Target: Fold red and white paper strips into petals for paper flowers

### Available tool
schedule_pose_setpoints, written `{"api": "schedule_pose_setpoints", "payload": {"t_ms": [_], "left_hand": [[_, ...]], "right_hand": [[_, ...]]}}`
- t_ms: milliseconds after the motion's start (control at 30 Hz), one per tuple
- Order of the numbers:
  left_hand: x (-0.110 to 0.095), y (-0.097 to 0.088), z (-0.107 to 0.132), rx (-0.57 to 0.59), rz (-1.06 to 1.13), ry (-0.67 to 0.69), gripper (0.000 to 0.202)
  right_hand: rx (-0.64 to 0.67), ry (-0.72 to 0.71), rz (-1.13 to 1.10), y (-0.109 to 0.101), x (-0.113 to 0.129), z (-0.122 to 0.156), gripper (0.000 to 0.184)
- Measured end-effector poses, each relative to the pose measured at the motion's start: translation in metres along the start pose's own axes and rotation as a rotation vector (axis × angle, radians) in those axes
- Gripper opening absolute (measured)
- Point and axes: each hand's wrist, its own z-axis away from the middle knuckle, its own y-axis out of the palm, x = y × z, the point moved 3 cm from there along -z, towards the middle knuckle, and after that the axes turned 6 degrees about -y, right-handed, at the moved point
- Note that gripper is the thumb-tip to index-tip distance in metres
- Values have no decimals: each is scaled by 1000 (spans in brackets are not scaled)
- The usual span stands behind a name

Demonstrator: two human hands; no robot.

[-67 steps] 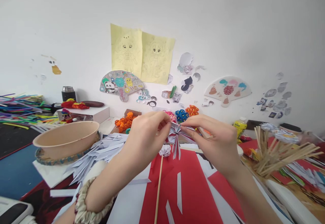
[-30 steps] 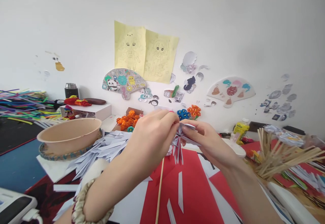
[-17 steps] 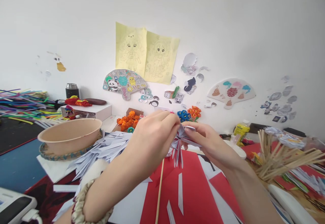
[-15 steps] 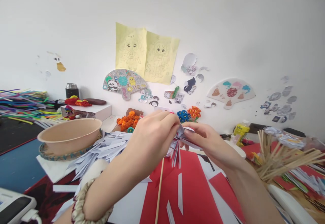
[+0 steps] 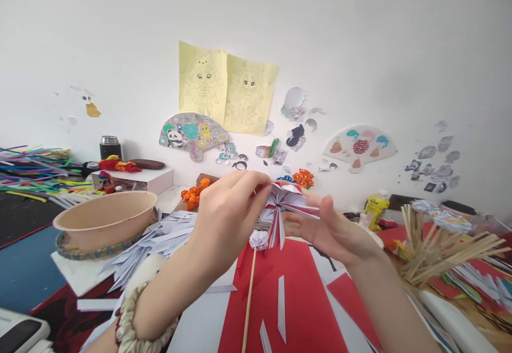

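A folded white-and-red paper flower (image 5: 285,203) is held up between both hands above a red paper sheet (image 5: 296,299). My left hand (image 5: 226,217) pinches the flower's left side with closed fingertips. My right hand (image 5: 334,227) supports it from the right and below, thumb on the petals, fingers partly spread. Under the flower a wooden stick (image 5: 248,299) with a small white paper bud (image 5: 259,239) on top lies on the red sheet. A scrunchie (image 5: 134,315) sits on my left wrist.
A tan bowl (image 5: 104,218) on a woven mat stands at the left, beside a pile of white paper strips (image 5: 160,235). Wooden sticks (image 5: 436,241) fan out at the right, near a yellow glue bottle (image 5: 376,203). Loose white strips (image 5: 281,305) lie on the red sheet. Orange paper flowers (image 5: 194,194) sit behind.
Both hands have lifted the paper flower slightly. My right hand's fingers have loosened and spread under it, and the petals are fanned wider. The white bud on the stick now shows below.
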Motion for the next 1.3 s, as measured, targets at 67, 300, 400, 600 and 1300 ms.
{"api": "schedule_pose_setpoints", "payload": {"t_ms": [67, 300, 400, 600, 1300], "left_hand": [[1, 0, 0, -25, -2, -6, 11], [2, 4, 2, 7, -20, -47, 13], [2, 3, 0, 37, 17, -88, 12], [11, 4, -7, 241, 147, -245, 6], [24, 36, 50, 830, 144, -430, 7]], "right_hand": [[55, 0, 21, 4, -2, 0, 75], [-92, 29, 195, 20, 4, -2, 51], [-173, 85, 110, 25, 3, -3, 31], [-260, 207, -149, 23, -8, -6, 23], [-100, 531, -143, -2, -86, 39, 27]]}}
